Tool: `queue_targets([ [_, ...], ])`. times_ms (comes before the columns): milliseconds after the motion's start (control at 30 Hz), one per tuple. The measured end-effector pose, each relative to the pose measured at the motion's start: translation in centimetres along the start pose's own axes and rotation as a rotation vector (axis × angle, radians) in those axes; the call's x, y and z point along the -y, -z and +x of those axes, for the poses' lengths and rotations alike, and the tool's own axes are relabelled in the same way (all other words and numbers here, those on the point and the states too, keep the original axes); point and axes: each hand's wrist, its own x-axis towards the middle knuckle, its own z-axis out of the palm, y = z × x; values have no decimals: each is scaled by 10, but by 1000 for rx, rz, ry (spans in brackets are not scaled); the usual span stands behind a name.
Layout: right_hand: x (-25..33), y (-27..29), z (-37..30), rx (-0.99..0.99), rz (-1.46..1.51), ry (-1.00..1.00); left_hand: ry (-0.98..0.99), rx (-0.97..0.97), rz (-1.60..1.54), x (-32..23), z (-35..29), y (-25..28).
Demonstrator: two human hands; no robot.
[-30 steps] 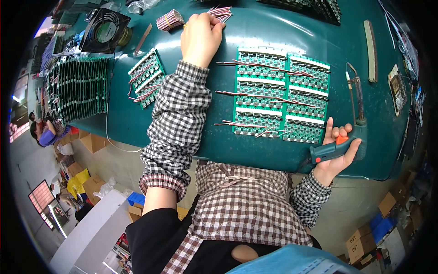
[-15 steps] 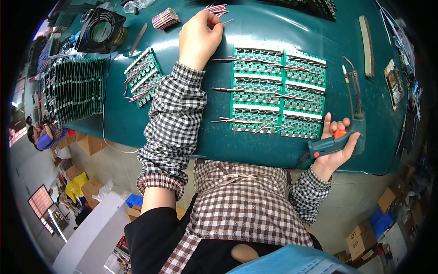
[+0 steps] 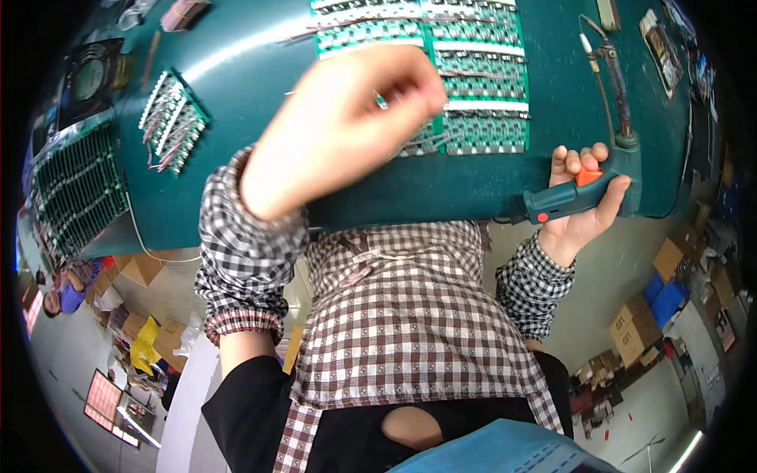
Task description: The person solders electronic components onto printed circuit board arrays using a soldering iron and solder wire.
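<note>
Left hand (image 3: 339, 118) over the boards (image 3: 485, 87), gun (image 3: 564, 199) in the right hand (image 3: 577, 226)

At far left, a stack (image 3: 79, 189) of green circuit panels stands near the table's (image 3: 465, 185) edge, with a dark fan (image 3: 91, 75) behind it. Next comes a small panel (image 3: 175, 122), lying tilted with wires across it; a banded bundle (image 3: 184, 13) lies beyond. The left hand, blurred, hangs in front of the boards and hides part of them. Its fingers curl toward the thumb; whether they pinch anything, I cannot tell. The boards lie flat in two columns, loose wires across them. At right, the right hand's fingers and thumb wrap the soldering gun's handle by its orange trigger (image 3: 587, 176), tip pointing away from the person.
</note>
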Motion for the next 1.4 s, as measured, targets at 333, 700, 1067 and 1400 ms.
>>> queue_targets([
  [333,11,12,-47,-67,-211,62,13,-124,342,20,-6,-60],
  [700,25,5,-81,-93,-511,57,-89,-241,471,22,-5,-82],
  [1067,19,4,-87,-206,-512,52,-83,-276,441,21,-5,-86],
  [1400,22,0,-89,-178,-549,73,-147,-327,429,19,-3,-86],
])
